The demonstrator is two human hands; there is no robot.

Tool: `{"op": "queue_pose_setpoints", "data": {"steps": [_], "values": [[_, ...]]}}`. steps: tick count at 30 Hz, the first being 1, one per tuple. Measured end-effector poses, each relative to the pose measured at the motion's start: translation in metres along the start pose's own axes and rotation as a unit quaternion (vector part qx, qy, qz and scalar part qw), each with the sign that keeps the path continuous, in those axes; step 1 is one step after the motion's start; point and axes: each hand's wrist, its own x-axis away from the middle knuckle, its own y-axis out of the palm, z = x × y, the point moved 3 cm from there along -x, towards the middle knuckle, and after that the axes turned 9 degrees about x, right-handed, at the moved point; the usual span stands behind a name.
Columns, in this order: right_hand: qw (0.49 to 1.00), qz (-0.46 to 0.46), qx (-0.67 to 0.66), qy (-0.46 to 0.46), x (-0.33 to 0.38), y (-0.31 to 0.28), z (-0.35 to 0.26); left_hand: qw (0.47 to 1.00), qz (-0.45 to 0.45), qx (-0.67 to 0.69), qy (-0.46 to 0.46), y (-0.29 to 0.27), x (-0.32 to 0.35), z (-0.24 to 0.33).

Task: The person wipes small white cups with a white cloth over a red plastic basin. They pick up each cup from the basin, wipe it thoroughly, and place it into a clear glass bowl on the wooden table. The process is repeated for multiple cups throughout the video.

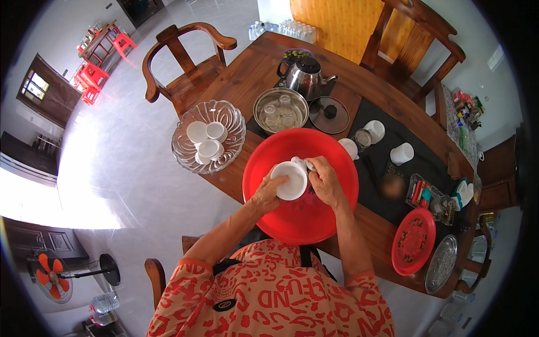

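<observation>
Over a large red basin [261, 149], my left hand [268, 190] grips a white cup [293, 191] tilted so its inside shows, with the thumb on the rim. My right hand [325, 181] is closed at the cup's far right side, pinching a small white part there that looks like its handle; whether a cloth is also in these fingers I cannot make out. Left of the basin stands a ribbed glass bowl [184, 147] with several white cups [209, 148]. Behind it, a steel pot [256, 121] holds several small glass cups [283, 109].
A steel kettle [304, 80] stands behind the pot, a glass lid [337, 121] beside it. White cups [401, 153] and a strainer [363, 137] sit on the dark mat. Farther right are a red tray [414, 241] and a glass tray [442, 264]. Wooden chairs [185, 67] stand around the table.
</observation>
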Motion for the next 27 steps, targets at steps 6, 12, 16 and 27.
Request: {"op": "queue_pose_setpoints", "data": {"steps": [6, 12, 16, 27], "values": [[0.998, -0.031, -0.012, 0.061, 0.025, 0.0, -0.001, 0.993, 0.001, -0.048, 0.108, -0.017, -0.012, 0.014], [0.998, 0.051, -0.006, 0.041, 0.012, 0.004, -0.025, 0.993, -0.098, 0.066, 0.011, 0.008, -0.005, 0.02], [0.996, 0.026, 0.073, 0.042, 0.005, 0.033, -0.015, 0.995, -0.101, 0.005, 0.019, 0.012, -0.003, 0.009], [0.993, -0.106, -0.04, -0.005, 0.012, 0.021, -0.013, 0.986, -0.141, -0.078, 0.035, 0.009, -0.004, 0.022]]}}
